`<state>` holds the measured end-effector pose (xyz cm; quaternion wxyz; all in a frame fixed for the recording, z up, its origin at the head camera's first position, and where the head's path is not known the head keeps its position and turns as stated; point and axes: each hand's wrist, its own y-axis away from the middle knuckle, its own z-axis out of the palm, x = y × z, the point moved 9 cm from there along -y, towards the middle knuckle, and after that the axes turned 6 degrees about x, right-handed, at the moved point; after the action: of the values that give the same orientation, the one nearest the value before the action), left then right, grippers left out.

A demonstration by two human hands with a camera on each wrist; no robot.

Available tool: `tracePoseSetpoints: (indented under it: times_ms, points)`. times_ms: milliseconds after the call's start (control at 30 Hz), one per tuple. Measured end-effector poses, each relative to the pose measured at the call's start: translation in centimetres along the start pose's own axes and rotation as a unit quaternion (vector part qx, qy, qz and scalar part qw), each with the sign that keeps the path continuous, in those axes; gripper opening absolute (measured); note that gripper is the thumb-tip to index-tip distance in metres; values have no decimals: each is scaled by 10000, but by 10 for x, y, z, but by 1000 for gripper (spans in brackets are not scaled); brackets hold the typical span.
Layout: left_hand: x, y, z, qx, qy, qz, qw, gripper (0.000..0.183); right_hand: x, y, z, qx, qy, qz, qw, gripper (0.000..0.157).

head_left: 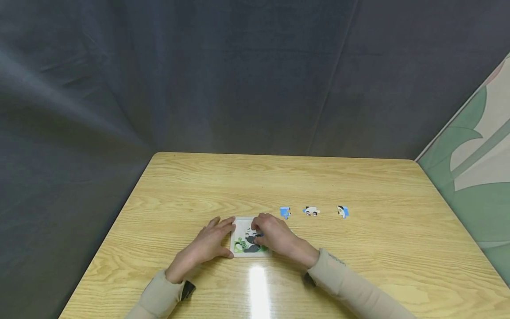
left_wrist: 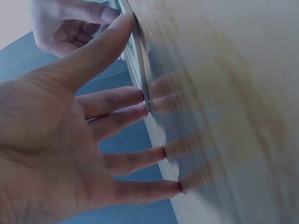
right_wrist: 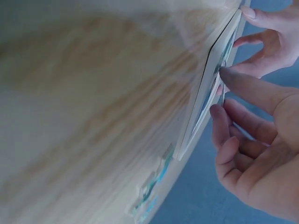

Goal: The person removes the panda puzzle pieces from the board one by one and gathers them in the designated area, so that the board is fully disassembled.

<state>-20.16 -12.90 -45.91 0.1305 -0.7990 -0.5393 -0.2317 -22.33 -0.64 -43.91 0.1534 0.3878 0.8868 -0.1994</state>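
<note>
A square puzzle tray [head_left: 252, 254] with a pale rim lies on the table, with panda and green leaf parts fitted in its lower half. My left hand [head_left: 212, 241] steadies its left side, thumb and fingertips at the rim and fingers spread fairly straight. Over the inside of the tray, my right hand [head_left: 276, 235] pinches a puzzle piece [right_wrist: 223, 96], seen edge-on between thumb and fingers in the right wrist view. The hand hides the tray's right part in the head view.
Beyond the tray to the right lie a blue puzzle piece [head_left: 285, 212], a panda-face piece [head_left: 311, 211] and a blue-and-black piece [head_left: 343, 212]. More pieces [right_wrist: 152, 186] show by the tray's corner in the right wrist view. A dark curtain [head_left: 255, 79] stands behind the wooden table [head_left: 179, 186].
</note>
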Motion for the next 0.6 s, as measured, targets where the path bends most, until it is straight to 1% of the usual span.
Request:
tracePoseSetpoints:
  times_ms: [133, 200, 300, 367, 500, 600]
  points:
    - [1, 0, -1, 3, 13, 5, 10000, 69, -7, 1, -3, 155, 584, -503, 9969, 26]
    - [2, 0, -1, 10, 18, 22, 10000, 69, -9, 2, -6, 260, 717, -680, 9948, 26]
    - [3, 1, -2, 13, 23, 43, 10000, 69, -8, 5, -13, 459, 561, -810, 9941, 27]
    - [3, 1, -2, 6, 25, 40, 10000, 69, -3, 8, -21, 645, 354, -840, 9937, 27]
    - [3, 0, -1, -22, 0, 11, 10000, 70, 15, 19, -42, 1102, -4, -758, 9910, 28]
    - [2, 1, 0, -35, -15, -16, 10000, 71, 34, 33, -63, 1436, -257, -622, 9874, 31]
